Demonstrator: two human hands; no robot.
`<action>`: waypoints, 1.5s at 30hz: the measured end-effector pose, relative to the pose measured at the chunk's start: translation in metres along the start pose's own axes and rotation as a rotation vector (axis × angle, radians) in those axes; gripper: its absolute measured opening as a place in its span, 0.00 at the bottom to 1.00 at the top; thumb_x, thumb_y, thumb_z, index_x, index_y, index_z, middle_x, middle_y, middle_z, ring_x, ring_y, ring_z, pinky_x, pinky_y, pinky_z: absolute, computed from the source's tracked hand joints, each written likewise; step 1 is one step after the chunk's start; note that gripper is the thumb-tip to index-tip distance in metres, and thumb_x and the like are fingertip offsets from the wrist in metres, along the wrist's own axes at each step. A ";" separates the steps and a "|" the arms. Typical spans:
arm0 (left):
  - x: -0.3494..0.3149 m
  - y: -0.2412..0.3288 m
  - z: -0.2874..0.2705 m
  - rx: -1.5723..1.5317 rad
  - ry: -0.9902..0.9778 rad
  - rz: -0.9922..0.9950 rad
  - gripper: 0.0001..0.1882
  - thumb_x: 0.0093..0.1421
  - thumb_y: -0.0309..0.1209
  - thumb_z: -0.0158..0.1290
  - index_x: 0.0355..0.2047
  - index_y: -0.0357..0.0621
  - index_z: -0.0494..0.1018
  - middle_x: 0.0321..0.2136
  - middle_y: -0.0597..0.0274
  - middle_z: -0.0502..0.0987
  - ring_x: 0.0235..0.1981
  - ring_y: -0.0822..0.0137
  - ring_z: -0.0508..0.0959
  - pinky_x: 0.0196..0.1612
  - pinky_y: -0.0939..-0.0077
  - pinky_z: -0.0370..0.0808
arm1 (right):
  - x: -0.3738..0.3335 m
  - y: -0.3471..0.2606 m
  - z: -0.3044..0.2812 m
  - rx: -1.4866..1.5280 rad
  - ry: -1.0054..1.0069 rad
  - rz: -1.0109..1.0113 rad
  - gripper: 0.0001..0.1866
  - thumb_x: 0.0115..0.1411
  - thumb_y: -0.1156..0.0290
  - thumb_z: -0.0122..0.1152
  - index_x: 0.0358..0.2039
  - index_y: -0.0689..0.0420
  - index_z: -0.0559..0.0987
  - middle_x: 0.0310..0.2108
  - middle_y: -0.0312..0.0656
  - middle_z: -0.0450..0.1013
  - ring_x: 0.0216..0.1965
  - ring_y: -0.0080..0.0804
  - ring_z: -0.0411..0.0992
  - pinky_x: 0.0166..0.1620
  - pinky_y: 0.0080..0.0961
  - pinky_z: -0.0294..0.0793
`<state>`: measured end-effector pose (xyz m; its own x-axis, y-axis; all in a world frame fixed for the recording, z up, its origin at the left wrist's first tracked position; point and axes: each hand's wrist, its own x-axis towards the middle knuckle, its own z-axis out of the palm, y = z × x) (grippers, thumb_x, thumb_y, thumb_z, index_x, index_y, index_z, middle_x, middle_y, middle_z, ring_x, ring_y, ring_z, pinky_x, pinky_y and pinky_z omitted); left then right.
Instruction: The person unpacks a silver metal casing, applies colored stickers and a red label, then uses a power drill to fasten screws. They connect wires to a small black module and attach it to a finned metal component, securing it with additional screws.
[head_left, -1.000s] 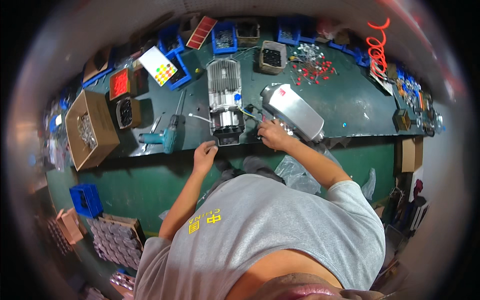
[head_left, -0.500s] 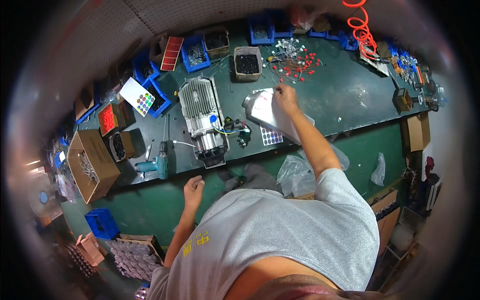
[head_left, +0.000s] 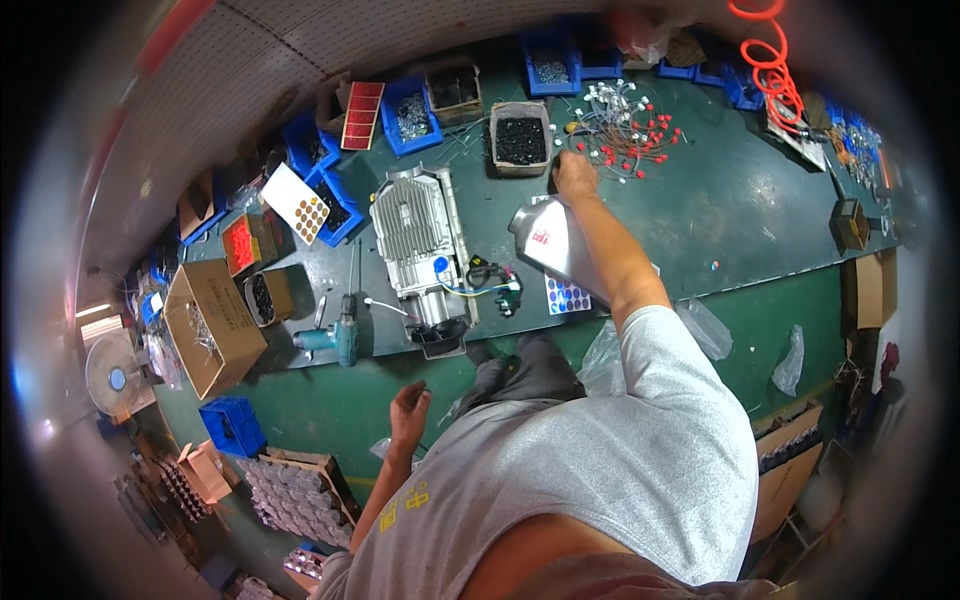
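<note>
My right hand (head_left: 576, 178) reaches over the bench with its fingers curled down and pressed together, at the near edge of a tangle of wires (head_left: 625, 135) with red and white connectors. What its fingers hold, if anything, is hidden. Below it lies a silver metal cover (head_left: 562, 240), partly behind my forearm. A ribbed metal motor housing (head_left: 412, 222) rests left of the cover, with a blue cap and loose leads at its near end. My left hand (head_left: 409, 412) hangs in front of the bench edge, its fingers loosely curled with nothing visible in them.
A box of black parts (head_left: 520, 140) stands left of the wires. A teal power drill (head_left: 335, 338) and a cardboard box (head_left: 212, 325) are at the left. Blue bins (head_left: 408, 115) line the back. A coiled red hose (head_left: 775, 75) hangs at right; a sticker sheet (head_left: 568, 295) lies near the edge.
My right hand has moved farther across the bench, from the metal cover to the wires' edge. My left hand still hangs before the bench. The whole view has shifted slightly.
</note>
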<state>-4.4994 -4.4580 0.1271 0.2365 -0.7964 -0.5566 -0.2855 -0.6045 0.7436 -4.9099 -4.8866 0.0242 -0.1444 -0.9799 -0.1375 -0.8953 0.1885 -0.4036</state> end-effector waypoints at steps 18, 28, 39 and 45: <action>-0.001 -0.010 -0.010 0.061 0.030 0.046 0.13 0.64 0.28 0.61 0.48 0.37 0.78 0.30 0.66 0.80 0.31 0.77 0.76 0.37 0.78 0.74 | 0.007 -0.024 0.005 -0.024 0.020 0.085 0.10 0.60 0.74 0.58 0.40 0.59 0.83 0.42 0.55 0.81 0.46 0.54 0.80 0.48 0.46 0.80; -0.011 -0.013 0.007 0.061 -0.008 0.063 0.15 0.63 0.29 0.61 0.49 0.35 0.77 0.32 0.58 0.83 0.34 0.73 0.80 0.41 0.76 0.77 | -0.001 -0.001 -0.026 0.022 -0.058 0.033 0.17 0.56 0.66 0.68 0.44 0.59 0.81 0.44 0.59 0.79 0.50 0.57 0.77 0.53 0.50 0.77; -0.027 -0.012 -0.001 0.134 0.025 0.037 0.16 0.63 0.29 0.60 0.49 0.34 0.77 0.34 0.57 0.83 0.35 0.72 0.81 0.41 0.75 0.78 | 0.001 -0.001 -0.011 0.273 0.333 -0.058 0.09 0.57 0.71 0.61 0.38 0.60 0.79 0.34 0.53 0.81 0.38 0.52 0.80 0.41 0.43 0.79; -0.030 -0.019 0.010 0.049 0.047 0.102 0.13 0.64 0.26 0.59 0.48 0.34 0.77 0.32 0.61 0.82 0.32 0.75 0.79 0.38 0.78 0.76 | 0.004 0.010 -0.080 1.032 0.770 -0.133 0.07 0.56 0.76 0.63 0.35 0.61 0.78 0.29 0.37 0.76 0.29 0.24 0.72 0.36 0.25 0.74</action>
<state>-4.5103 -4.4225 0.1264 0.2473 -0.8526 -0.4603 -0.3552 -0.5218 0.7756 -4.9536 -4.8935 0.0923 -0.5929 -0.7145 0.3714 -0.2346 -0.2880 -0.9285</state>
